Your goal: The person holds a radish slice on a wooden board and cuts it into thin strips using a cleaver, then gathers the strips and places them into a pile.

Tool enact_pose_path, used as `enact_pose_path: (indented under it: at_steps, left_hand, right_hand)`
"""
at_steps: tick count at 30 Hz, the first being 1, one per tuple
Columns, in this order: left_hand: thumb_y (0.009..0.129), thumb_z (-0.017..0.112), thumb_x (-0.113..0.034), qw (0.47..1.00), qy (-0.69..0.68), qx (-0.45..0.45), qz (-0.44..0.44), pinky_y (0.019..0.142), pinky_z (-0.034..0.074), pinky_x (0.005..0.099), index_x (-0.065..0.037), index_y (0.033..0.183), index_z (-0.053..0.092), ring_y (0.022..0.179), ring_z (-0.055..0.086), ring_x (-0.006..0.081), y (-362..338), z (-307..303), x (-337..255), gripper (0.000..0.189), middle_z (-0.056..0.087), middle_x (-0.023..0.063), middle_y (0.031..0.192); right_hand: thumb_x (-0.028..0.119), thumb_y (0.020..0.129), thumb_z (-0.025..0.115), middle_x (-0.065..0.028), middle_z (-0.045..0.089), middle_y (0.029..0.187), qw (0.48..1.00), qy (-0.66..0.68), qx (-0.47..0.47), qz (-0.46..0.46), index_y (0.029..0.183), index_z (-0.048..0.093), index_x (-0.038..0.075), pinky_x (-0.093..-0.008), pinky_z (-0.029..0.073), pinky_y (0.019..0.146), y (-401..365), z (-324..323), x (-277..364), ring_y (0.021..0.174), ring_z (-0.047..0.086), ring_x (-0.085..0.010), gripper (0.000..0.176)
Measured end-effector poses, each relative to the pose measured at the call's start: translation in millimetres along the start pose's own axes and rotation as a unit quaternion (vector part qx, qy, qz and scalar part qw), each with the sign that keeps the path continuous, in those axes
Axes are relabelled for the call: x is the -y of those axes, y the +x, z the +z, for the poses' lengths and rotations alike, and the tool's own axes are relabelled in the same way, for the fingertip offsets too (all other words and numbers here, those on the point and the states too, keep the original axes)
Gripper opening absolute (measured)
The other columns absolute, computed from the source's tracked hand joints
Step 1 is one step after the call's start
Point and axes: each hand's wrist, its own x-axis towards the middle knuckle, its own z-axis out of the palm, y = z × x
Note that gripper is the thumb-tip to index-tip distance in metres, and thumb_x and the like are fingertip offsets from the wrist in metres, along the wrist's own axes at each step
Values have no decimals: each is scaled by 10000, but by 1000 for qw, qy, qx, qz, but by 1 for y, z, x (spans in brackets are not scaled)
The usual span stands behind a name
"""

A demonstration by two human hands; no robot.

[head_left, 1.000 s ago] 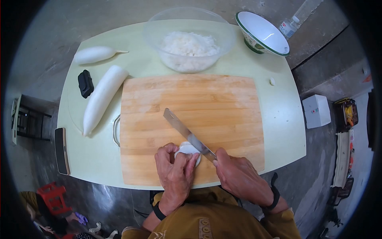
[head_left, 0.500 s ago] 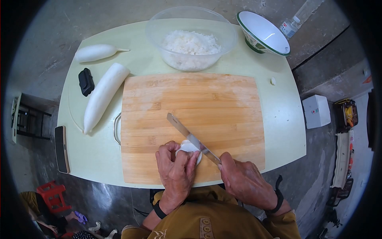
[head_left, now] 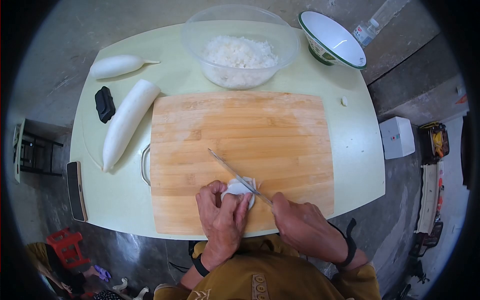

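Near the front edge of the wooden cutting board (head_left: 240,125), my left hand (head_left: 222,215) has its fingers curled around white radish slices (head_left: 237,188), pressing them to the board. My right hand (head_left: 305,225) is closed on the handle of a knife (head_left: 227,166). The blade points up and left and crosses the slices, its edge turned down. Thin cut strips lie just right of the blade. A large white radish (head_left: 127,125) lies left of the board, with a smaller radish (head_left: 117,66) behind it.
Behind the board stands a clear bowl (head_left: 220,77) of shredded white radish. A green-rimmed bowl (head_left: 332,40) is at the back right. A black object (head_left: 104,104) and a phone (head_left: 76,191) lie on the left. A person (head_left: 45,257) is at the lower left.
The knife blade has tilted more upright and shifted slightly left over the slices, with my right hand moving a little left. More thin strips show beside the blade. The view has shifted slightly.
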Motion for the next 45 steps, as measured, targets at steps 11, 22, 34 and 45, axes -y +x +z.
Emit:
enact_pose_path:
  at_steps: [11, 22, 34, 45]
  left_hand:
    - [716, 773, -25, 1000, 3, 1, 0, 687, 433, 370, -20, 806, 606, 819, 523, 294, 0, -1, -1, 190, 497, 169, 965]
    - [699, 771, 10, 1000, 19, 8, 1, 691, 470, 363, 4, 816, 619, 865, 548, 316, 0, -3, -2, 192, 500, 191, 934]
    - [693, 769, 20, 1000, 15, -2, 2, 683, 468, 357, 5, 801, 613, 845, 554, 308, 0, -1, -2, 191, 504, 187, 941]
    - [701, 765, 30, 1000, 8, 13, -3, 694, 471, 357, 0, 794, 611, 859, 555, 314, 2, -3, -4, 182, 491, 184, 962]
  right_hand:
    - [9, 804, 542, -210, 571, 707, 999, 30, -20, 6, 931, 370, -11, -484, 458, 526, 11, 10, -5, 653, 590, -429, 215]
    - [66, 919, 503, -223, 524, 618, 995, 85, -53, -4, 927, 390, -1, -496, 398, 529, -5, 0, 4, 586, 539, -433, 132]
    - [-20, 789, 532, -210, 585, 701, 999, -7, 6, 37, 900, 374, 3, -482, 468, 493, -27, -2, 7, 603, 593, -414, 194]
    - [6, 805, 546, -201, 576, 683, 1000, 4, 8, 16, 919, 390, -6, -479, 455, 521, 2, 2, 3, 612, 585, -421, 194]
